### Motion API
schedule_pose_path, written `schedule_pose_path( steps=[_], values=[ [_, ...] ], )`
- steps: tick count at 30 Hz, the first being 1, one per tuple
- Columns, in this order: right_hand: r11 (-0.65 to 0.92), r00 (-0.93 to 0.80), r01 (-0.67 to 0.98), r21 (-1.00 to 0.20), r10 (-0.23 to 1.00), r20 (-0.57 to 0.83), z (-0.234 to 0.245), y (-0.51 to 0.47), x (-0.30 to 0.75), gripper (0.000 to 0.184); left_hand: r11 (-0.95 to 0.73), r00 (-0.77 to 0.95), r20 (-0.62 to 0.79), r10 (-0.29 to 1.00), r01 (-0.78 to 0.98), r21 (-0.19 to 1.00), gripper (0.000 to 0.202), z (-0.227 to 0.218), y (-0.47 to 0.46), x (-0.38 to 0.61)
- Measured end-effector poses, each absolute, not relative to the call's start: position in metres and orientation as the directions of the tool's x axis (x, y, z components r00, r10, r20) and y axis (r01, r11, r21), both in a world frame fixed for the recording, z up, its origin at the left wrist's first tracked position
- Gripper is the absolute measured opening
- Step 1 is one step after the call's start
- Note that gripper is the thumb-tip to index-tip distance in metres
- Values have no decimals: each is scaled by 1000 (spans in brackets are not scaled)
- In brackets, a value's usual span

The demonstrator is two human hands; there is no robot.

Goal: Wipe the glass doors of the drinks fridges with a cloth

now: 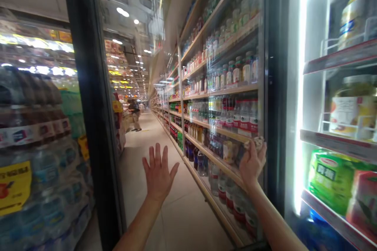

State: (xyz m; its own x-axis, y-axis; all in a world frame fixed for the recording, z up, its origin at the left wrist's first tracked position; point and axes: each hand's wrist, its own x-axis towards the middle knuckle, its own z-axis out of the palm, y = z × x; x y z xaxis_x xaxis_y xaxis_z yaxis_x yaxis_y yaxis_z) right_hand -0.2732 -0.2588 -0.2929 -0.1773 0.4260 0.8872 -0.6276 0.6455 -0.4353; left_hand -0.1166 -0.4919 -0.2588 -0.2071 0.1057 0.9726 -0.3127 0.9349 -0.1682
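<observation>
A glass door [94, 98] with a dark frame stands in front of me, swung out beside a lit cooler. My left hand [159, 174] is spread flat with fingers apart, up against the pane as far as I can see. Near the frame on the right edge of the pane, my right hand [252, 166] is closed on a crumpled, pale patterned cloth [257, 142]. The cloth lies against the glass, and part of it is hidden by the fingers.
Cooler shelves [338, 146] on the right hold cans, bottles and a green pack [330, 180]. Shelving with bottles [232, 72] shows in the pane. Stacked bottles [44, 168] with a yellow sign [14, 188] stand left. A person [134, 113] is far down the aisle.
</observation>
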Motion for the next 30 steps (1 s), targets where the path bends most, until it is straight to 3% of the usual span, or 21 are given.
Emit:
schedule_pose_path(
  steps=[2, 5, 7, 8, 11, 13, 15, 17, 19, 20, 23, 25, 26, 27, 30],
  values=[
    [648, -160, -664, -373, 364, 918, -288, -273, -263, 44, 933, -213, 972, 95, -323, -162, 66, -259, -491, -117],
    [614, 4, -788, 34, -50, 999, -288, -311, -235, 41, 926, -225, 970, 91, -339, -165, 68, -259, -492, -117],
    [577, 73, -803, 150, -154, 985, -289, -315, -231, 39, 921, -231, 968, 98, -348, -176, 68, -259, -492, -116],
    [599, 52, -793, 111, -116, 992, -289, -309, -236, 38, 918, -234, 967, 102, -351, -182, 68, -259, -492, -116],
    [666, -106, -701, -255, 257, 961, -286, -276, -261, 42, 915, -226, 967, 115, -355, -192, 66, -260, -492, -116],
    [640, -156, -654, -404, 408, 900, -283, -267, -268, 46, 917, -215, 969, 118, -350, -189, 65, -260, -491, -117],
    [660, -134, -687, -304, 295, 946, -281, -276, -262, 47, 922, -213, 971, 112, -342, -181, 66, -260, -492, -117],
    [659, -22, -752, -21, 7, 1000, -280, -290, -254, 48, 927, -218, 971, 101, -334, -172, 67, -260, -493, -117],
    [622, 74, -766, 162, -164, 984, -275, -290, -255, 48, 928, -215, 971, 100, -333, -169, 68, -260, -493, -117],
    [634, 67, -760, 145, -146, 987, -270, -284, -259, 47, 927, -213, 972, 104, -334, -172, 69, -260, -493, -117],
    [678, -84, -694, -243, 259, 962, -253, -258, -279, 46, 920, -206, 971, 124, -343, -190, 69, -261, -493, -118],
    [637, -122, -665, -389, 421, 899, -247, -258, -282, 48, 917, -212, 970, 122, -349, -191, 68, -261, -493, -117],
    [641, -109, -678, -359, 395, 912, -246, -264, -278, 48, 916, -215, 970, 115, -354, -187, 67, -261, -493, -117],
    [659, -72, -706, -258, 295, 953, -248, -275, -271, 47, 916, -219, 970, 105, -359, -180, 67, -261, -493, -116],
    [629, 97, -765, 141, -104, 990, -255, -300, -253, 43, 918, -235, 968, 88, -357, -170, 66, -261, -493, -115]
  ],
)
